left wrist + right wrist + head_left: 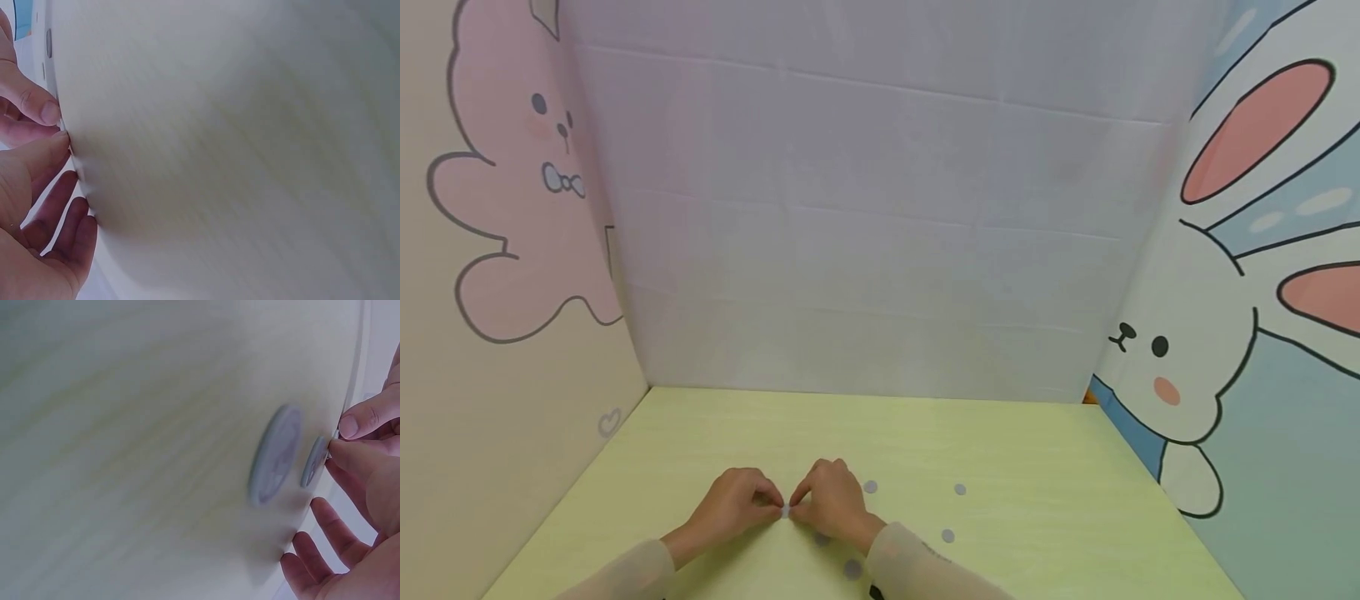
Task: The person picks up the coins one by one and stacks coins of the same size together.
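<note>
Low over the table in the head view, my left hand [737,504] and right hand [833,504] meet fingertip to fingertip. A small silvery coin [786,511] lies between them, its opposite edges pinched by the thumb and index finger of each hand. Most of that coin is hidden behind the fingertips. In the right wrist view, the other fingertips of my right hand [350,544] rest at the table surface, near two flat coins [276,456]. Likewise, the left wrist view has the lower fingers of my left hand [44,212] touching the tabletop.
Several grey coins lie scattered to the right, among them one coin [870,486] beyond my right hand and another coin [960,489] farther right. A small black object [876,592] shows beside the right sleeve. Cartoon-printed walls enclose the pale yellow table [1022,450].
</note>
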Demonstrator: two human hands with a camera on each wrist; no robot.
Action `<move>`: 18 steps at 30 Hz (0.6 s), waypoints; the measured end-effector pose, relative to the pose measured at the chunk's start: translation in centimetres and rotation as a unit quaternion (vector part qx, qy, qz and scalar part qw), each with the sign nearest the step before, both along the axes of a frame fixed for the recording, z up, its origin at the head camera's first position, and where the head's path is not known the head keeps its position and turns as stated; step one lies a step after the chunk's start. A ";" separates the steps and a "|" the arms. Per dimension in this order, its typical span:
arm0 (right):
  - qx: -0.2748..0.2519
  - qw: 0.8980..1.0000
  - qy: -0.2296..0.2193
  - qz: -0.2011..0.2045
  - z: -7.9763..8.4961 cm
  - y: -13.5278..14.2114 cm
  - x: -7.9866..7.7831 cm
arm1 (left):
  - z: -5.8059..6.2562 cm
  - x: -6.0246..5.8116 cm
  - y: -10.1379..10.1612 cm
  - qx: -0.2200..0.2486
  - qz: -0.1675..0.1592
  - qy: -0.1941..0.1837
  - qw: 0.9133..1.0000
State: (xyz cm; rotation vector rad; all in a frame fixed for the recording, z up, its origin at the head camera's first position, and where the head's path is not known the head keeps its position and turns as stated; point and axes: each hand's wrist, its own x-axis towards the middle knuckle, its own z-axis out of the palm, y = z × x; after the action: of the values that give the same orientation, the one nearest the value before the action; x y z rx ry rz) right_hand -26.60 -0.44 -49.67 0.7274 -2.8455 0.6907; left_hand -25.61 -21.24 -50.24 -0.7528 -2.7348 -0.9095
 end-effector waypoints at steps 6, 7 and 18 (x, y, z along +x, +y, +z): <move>0.007 1.000 0.007 0.004 0.1 -0.6 0.4 | 0.0 0.5 -0.6 -0.008 -0.001 0.004 1.000; 0.010 1.000 0.008 0.003 0.1 -0.7 0.4 | 0.0 0.5 -0.6 -0.008 0.000 0.003 1.000; 0.031 0.999 0.003 -0.012 -0.1 -1.7 1.0 | 0.3 1.3 -1.4 -0.007 0.008 0.001 1.000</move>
State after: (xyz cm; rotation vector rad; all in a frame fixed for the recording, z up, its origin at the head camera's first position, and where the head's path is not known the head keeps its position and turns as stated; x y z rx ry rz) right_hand -25.59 -2.16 -49.76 0.7032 -2.8765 0.5979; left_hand -24.28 -22.65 -49.90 -0.7319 -2.7448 -0.8862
